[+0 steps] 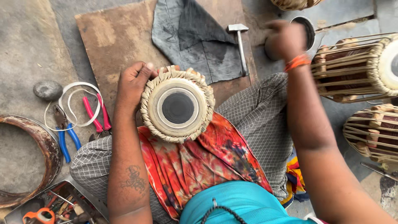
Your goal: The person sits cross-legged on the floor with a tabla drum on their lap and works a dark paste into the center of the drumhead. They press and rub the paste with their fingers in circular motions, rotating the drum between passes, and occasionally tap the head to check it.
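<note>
My left hand grips the drum rim firmly; right hand closes on the metal cup. I should keep the drum steady.

A matt skin head with a black centre is ringed by braided hide on the drum. The hammer is made of dull metal, and the board of rough, worn wood.

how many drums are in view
3. One drum sits on the person's lap, held by the left hand. Two strapped drums lie at the right edge: upper drum and lower drum, both cut off by the frame, so more may be hidden.
</note>
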